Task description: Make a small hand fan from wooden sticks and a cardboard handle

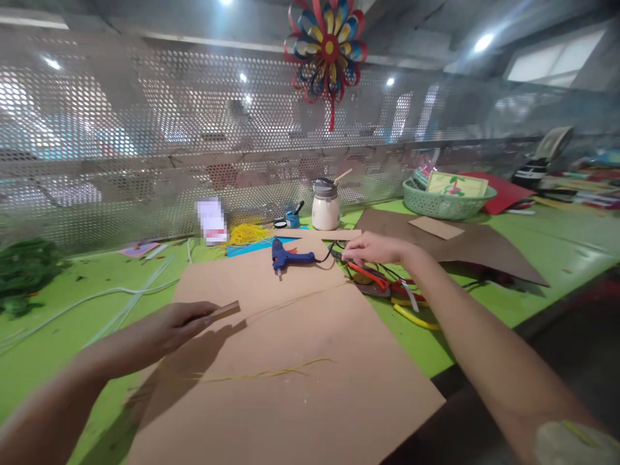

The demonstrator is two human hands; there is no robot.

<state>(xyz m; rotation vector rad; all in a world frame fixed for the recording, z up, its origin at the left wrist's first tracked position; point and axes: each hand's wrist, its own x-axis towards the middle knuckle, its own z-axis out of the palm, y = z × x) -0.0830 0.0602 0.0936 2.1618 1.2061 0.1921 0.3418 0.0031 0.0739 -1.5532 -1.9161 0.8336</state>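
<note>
My left hand [186,320] is closed round a small folded strip of brown cardboard [227,311], held above the left part of a large cardboard sheet [310,342]. At the sheet's far right edge my right hand [371,248] has its fingers curled together. It is right over tools with red handles [371,278]; what its fingertips hold, if anything, is hidden. A blue glue gun [293,256] lies on the sheet to the left of that hand. Thin yellow strands [271,372] lie across the sheet's nearer part.
A white jar [326,206], a small blue pot [292,218] and a yellow strand pile [248,234] stand behind the sheet. Farther right are dark brown card [465,245] and a green basket [448,201]. Green strips [29,271] lie left. A perforated metal screen [159,129] borders the table.
</note>
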